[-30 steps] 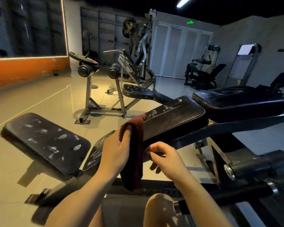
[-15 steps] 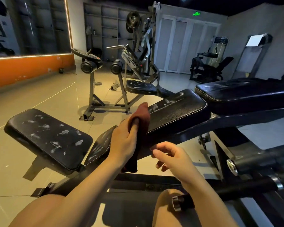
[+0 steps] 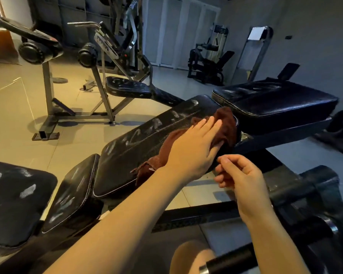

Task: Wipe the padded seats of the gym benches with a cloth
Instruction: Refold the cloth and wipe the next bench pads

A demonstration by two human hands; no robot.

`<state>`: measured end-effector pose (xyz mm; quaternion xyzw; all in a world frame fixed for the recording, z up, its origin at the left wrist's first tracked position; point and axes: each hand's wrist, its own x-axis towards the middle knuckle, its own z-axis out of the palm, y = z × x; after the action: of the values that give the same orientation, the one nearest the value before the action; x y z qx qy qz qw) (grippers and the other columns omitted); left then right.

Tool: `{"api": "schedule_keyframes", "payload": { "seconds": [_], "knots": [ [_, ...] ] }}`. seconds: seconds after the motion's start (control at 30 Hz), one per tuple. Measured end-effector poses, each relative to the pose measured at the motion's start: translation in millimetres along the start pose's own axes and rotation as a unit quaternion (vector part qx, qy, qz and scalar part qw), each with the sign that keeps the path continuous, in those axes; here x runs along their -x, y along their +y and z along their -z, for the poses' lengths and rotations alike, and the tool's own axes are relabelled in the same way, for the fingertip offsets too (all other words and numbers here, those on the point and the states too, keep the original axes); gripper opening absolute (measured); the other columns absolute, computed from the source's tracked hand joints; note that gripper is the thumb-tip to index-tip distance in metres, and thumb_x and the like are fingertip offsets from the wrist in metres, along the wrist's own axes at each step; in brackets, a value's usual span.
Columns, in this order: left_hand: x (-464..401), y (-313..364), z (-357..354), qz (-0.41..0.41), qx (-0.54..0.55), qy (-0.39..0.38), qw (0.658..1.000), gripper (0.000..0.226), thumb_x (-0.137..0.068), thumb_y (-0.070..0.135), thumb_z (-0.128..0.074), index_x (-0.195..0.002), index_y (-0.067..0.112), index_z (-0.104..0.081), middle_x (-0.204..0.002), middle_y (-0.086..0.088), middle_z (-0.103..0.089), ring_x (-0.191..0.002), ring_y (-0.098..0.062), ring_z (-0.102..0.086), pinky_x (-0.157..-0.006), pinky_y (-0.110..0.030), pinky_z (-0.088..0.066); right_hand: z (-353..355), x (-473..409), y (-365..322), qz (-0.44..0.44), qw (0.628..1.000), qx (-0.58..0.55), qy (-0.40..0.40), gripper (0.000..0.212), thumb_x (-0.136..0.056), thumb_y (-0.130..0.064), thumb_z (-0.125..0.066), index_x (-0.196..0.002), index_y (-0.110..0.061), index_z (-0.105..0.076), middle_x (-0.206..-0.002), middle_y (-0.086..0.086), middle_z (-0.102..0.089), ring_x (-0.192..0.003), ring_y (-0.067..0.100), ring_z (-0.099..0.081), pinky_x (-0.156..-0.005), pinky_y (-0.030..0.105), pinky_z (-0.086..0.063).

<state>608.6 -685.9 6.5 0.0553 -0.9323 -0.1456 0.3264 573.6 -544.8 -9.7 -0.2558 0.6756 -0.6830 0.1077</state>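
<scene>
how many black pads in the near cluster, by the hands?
4, more may be hidden. Left pad at the frame's lower-left edge; small pad beside it; long pad under the cloth and left hand; right pad beyond the cloth.

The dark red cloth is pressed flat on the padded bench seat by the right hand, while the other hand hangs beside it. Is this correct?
Not quite. The head view shows the left hand pressing the dark red cloth flat on the padded bench seat; the right hand hangs beside it, holding nothing.

Cloth [image 3: 225,125] partly hidden under left hand [image 3: 194,145].
</scene>
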Motion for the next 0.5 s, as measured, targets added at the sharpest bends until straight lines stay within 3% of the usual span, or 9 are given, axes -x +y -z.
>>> {"api": "schedule_keyframes", "payload": {
  "seconds": [0.13, 0.23, 0.37, 0.5],
  "knots": [
    [39, -31, 6, -0.096, 0.011, 0.007, 0.995, 0.053, -0.095, 0.022, -0.055, -0.146, 0.019, -0.040, -0.154, -0.001, -0.034, -0.143, -0.011, -0.024, -0.113, -0.025, -0.018, 1, 18, 8, -0.032, 0.998, -0.004, 0.047, 0.012, -0.095, -0.012, -0.054, -0.093, -0.010, -0.065, -0.068, 0.000, -0.064, -0.058, 0.011, -0.058, -0.053, 0.020, -0.049],
    [76, -51, 13, -0.137, 0.036, -0.021, 0.990, 0.047, -0.091, 0.029, -0.047, -0.136, 0.016, -0.053, -0.147, -0.001, -0.045, -0.138, -0.003, -0.025, -0.114, -0.015, -0.011, -9, 43, 17, -0.057, 0.996, -0.018, 0.067, 0.012, -0.095, -0.009, -0.053, -0.094, -0.008, -0.065, -0.070, 0.004, -0.062, -0.059, 0.013, -0.056, -0.055, 0.022, -0.048],
    [105, -63, 33, -0.059, 0.167, -0.023, 0.984, 0.051, -0.092, 0.039, -0.037, -0.136, 0.021, -0.054, -0.146, 0.011, -0.043, -0.132, 0.005, -0.031, -0.108, -0.003, -0.013, -44, 79, 26, -0.081, 0.993, -0.013, 0.080, 0.011, -0.095, -0.008, -0.056, -0.092, -0.005, -0.066, -0.069, 0.005, -0.062, -0.055, 0.012, -0.054, -0.050, 0.020, -0.047],
    [125, -78, 56, -0.008, 0.233, -0.003, 0.972, 0.055, -0.091, 0.051, -0.035, -0.138, 0.028, -0.050, -0.141, 0.022, -0.039, -0.132, 0.001, -0.037, -0.111, -0.014, -0.026, -79, 103, 21, -0.085, 0.992, -0.004, 0.090, 0.011, -0.095, -0.010, -0.057, -0.091, -0.007, -0.067, -0.072, 0.007, -0.062, -0.057, 0.013, -0.055, -0.050, 0.021, -0.047]
  ]
}}
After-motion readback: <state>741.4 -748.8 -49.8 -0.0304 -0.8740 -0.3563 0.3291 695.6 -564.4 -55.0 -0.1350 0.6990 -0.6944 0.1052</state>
